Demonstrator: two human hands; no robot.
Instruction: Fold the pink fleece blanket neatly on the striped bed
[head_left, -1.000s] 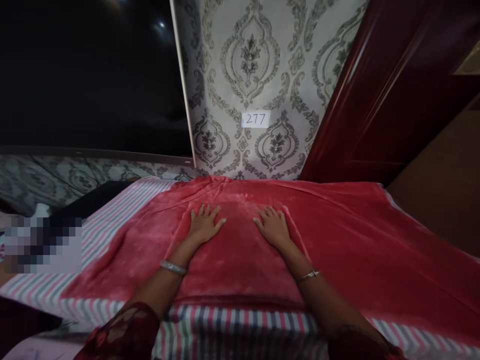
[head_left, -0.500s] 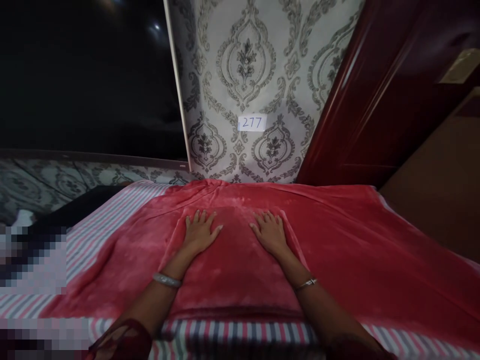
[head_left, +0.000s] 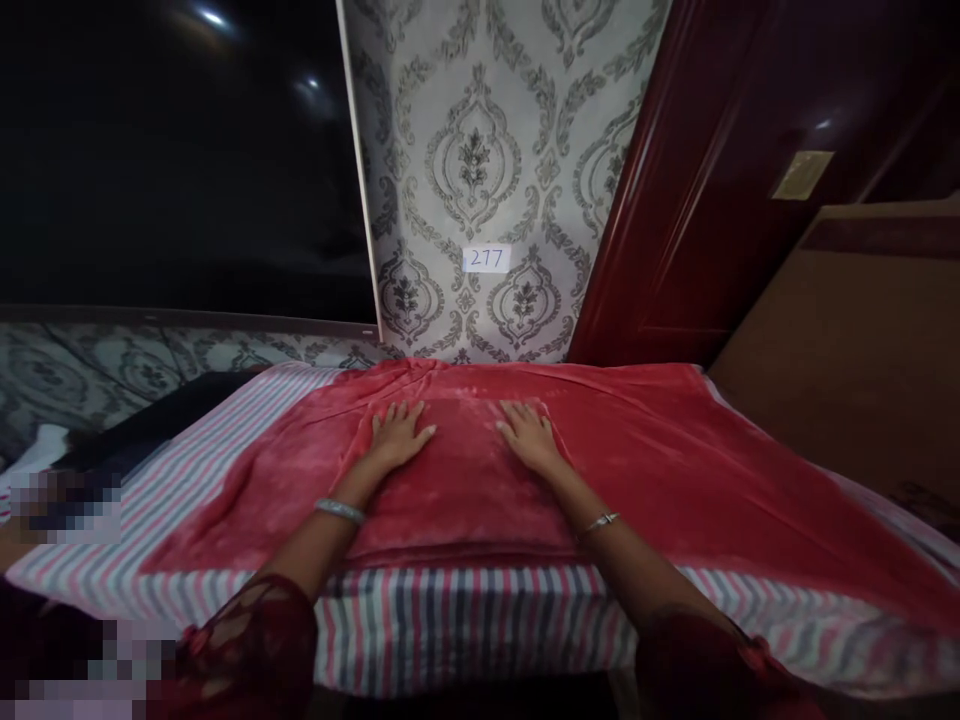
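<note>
A folded red plush cloth [head_left: 461,480] lies in front of me, its near edge showing stacked layers. My left hand [head_left: 397,436] rests flat on its left side, fingers spread toward the wall. On the right side of the fold my right hand [head_left: 527,436] lies palm down, fingers stretched out and the thumb pointing inward. Neither hand grips anything. Beneath the fold a wider red plush blanket [head_left: 660,470] spreads out to both sides, with some wrinkles.
A striped sheet [head_left: 480,620] covers the surface and hangs over its front edge. Behind stand a patterned wall with a paper label [head_left: 486,258], a large dark screen [head_left: 172,170] and a dark red door [head_left: 720,180]. A brown board [head_left: 847,330] stands right. A blurred person is at far left.
The view has shifted back and a little to the right, showing more of the striped sheet's front. Both hands stay flat on the folded cloth.
</note>
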